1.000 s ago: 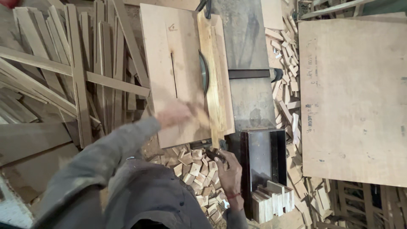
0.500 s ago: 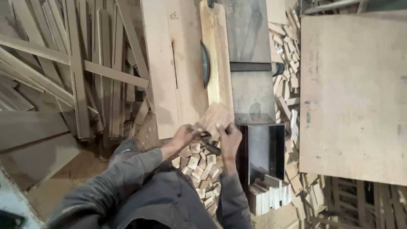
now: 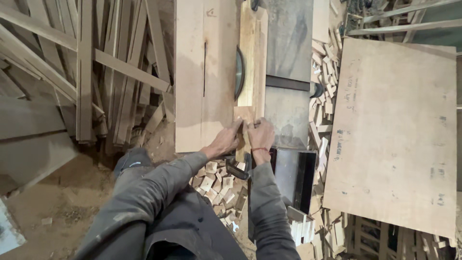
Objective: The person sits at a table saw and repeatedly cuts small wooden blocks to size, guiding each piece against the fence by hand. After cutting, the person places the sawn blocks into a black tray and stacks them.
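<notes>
No packages, labels, signs or screens in view

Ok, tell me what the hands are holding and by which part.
Both hands grip one small wood piece at its near end: left hand on its left side, right hand on its right, just short of the saw blade.

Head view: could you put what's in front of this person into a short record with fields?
left hand: on a small wooden piece, at the near table edge
right hand: on the same piece, from the other side
saw blade: upright in the table slot, just beyond the piece
saw table: pale wood top
below hands: heap of small offcut blocks
left side: long wooden strips
right side: plywood sheet
</notes>
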